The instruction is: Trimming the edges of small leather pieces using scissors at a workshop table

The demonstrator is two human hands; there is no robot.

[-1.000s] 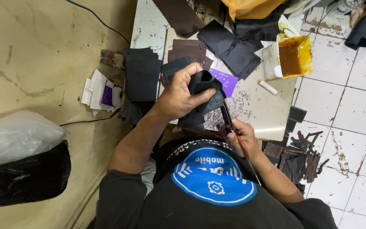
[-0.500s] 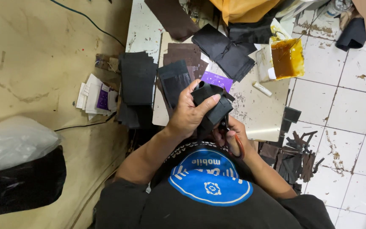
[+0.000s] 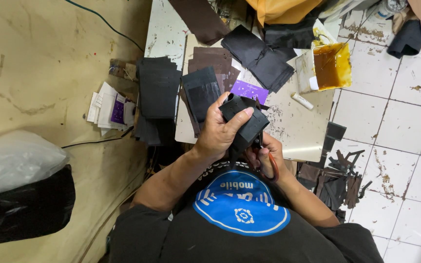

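Shirt: black tee with a blue oval print [image 3: 242,209], closest to the camera, at 6 o'clock.
Right hand [image 3: 268,158]: just past the shirt, fingers closed through the red-handled scissors [image 3: 270,165]. Blades are tucked behind the leather so I can't tell how far they're open.
Left hand [image 3: 220,131]: at 11 o'clock from the right one, fingers wrapped tight around the folded black leather piece [image 3: 244,122], thumb pressing on top.
Black leather piece: held up in the air over the near edge of the worktop [image 3: 298,131], touching both hands.
Offcuts [image 3: 339,175]: dark scraps piled on the tiled floor at 3 o'clock from my hands.
Further out on the worktop: purple card [image 3: 249,90] just beyond the piece, stacks of black cut panels [image 3: 159,87] at 10 o'clock, a white stick [image 3: 301,101] at 2 o'clock.
Glue tub [image 3: 331,65]: amber stuff in it, farther at 1 o'clock.
Far left: white bag on a black bag [image 3: 18,195] on the floor at 9 o'clock.
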